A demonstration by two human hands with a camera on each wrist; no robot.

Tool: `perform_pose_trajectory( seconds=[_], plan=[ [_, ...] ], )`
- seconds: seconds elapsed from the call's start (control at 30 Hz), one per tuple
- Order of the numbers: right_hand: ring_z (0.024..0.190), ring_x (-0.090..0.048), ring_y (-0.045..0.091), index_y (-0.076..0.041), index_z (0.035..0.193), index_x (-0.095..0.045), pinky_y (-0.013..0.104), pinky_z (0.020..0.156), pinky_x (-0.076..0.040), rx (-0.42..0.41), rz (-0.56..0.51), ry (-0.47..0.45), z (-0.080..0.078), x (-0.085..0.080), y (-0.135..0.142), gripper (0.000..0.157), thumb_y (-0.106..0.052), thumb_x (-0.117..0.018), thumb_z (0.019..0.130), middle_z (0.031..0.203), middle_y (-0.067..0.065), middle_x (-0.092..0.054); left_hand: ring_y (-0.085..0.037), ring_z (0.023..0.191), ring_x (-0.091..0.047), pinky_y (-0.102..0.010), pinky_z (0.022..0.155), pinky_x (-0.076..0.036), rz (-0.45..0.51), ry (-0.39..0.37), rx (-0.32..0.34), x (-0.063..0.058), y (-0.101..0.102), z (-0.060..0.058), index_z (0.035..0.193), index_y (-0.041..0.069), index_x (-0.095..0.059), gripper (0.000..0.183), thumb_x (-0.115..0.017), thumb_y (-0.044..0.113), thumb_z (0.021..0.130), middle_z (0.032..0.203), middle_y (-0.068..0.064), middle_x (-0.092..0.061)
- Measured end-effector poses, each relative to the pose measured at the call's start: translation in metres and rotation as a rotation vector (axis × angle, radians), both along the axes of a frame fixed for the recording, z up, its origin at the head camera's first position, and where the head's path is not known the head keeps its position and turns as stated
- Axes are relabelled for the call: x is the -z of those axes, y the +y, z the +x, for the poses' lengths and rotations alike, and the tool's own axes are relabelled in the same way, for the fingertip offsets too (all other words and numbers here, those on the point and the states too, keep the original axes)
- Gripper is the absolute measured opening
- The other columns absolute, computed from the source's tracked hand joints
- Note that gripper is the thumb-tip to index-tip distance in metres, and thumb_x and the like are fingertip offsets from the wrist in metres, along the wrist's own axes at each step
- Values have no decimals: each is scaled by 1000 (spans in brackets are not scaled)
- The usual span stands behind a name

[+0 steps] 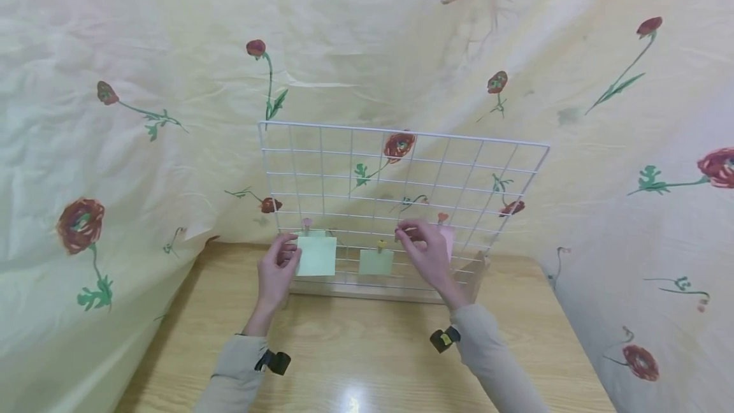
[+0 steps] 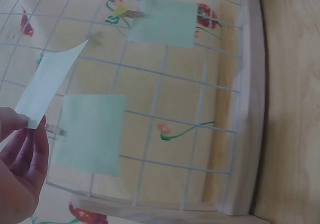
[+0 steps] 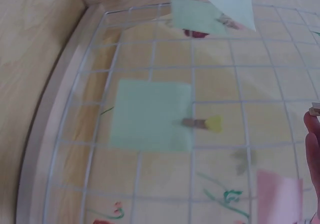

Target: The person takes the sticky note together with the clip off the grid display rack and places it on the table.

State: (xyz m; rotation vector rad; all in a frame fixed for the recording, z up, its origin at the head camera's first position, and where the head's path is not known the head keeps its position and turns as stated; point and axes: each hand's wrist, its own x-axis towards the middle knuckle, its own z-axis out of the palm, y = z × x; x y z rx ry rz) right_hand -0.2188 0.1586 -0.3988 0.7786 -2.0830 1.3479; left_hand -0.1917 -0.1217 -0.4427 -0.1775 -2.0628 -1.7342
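Between thumb and fingers my left hand (image 1: 275, 269) pinches a pale mint paper note (image 2: 50, 81) by its edge, slightly bent, in front of the wire grid panel (image 1: 335, 195). Behind it hangs a pinned green note (image 2: 95, 134) under a purple-topped clip (image 1: 307, 223). My right hand (image 1: 427, 252), raised before the grid, pinches a small wooden clip (image 3: 314, 110), mostly out of frame in the right wrist view. Another green note (image 3: 145, 115) hangs mid-grid by a yellow-topped clip (image 3: 214, 124). Partly behind the right hand is a pink note (image 3: 280, 199) with a red-topped clip (image 1: 443, 217).
The grid leans upward from a wooden base (image 1: 367, 292) on a light wood table (image 1: 367, 330). A cream cloth (image 1: 189, 37) with red flowers hangs behind and along both sides. Dark wrist cameras sit on both sleeves.
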Motion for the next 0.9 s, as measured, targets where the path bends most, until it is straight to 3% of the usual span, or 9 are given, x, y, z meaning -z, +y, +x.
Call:
perform_pose_trajectory(
  seconds=[0.13,0.37,0.53,0.67,0.9],
  plan=[
    [74,-66,41,13,98,-61,21,67,-56,17,0,-45,3,7,10,15,16,-64,84,91,25,-65,-43,83,-63,-15,70,-53,-2,3,-12,6,-1,4,114,-13,-57,28,-60,-14,87,94,-29,-62],
    [75,-64,44,13,97,-60,22,66,-56,32,-9,-45,7,15,24,17,19,-63,82,93,28,-63,-42,83,-63,-15,69,-52,-11,-26,-35,15,-6,5,115,-13,-57,29,-60,-16,86,96,-29,-63],
    [73,-65,44,15,96,-60,16,67,-54,44,0,-65,13,22,34,16,20,-63,81,91,28,-64,-40,81,-65,-15,68,-52,-19,-16,-53,46,-13,-2,116,-9,-59,30,-62,-13,86,97,-27,-65],
    [71,-66,39,14,95,-61,19,66,-55,63,37,-56,17,28,39,16,19,-65,81,89,25,-66,-34,81,-66,-17,69,-54,-23,4,-53,65,-16,-4,115,-6,-60,31,-64,-12,85,97,-23,-67],
    [72,-65,32,11,94,-62,32,61,-57,121,81,-15,23,43,47,19,19,-67,78,85,21,-67,-46,79,-64,-19,69,-55,-17,-42,-32,39,-8,18,115,-14,-57,30,-60,-17,85,94,-30,-64]
  ],
)
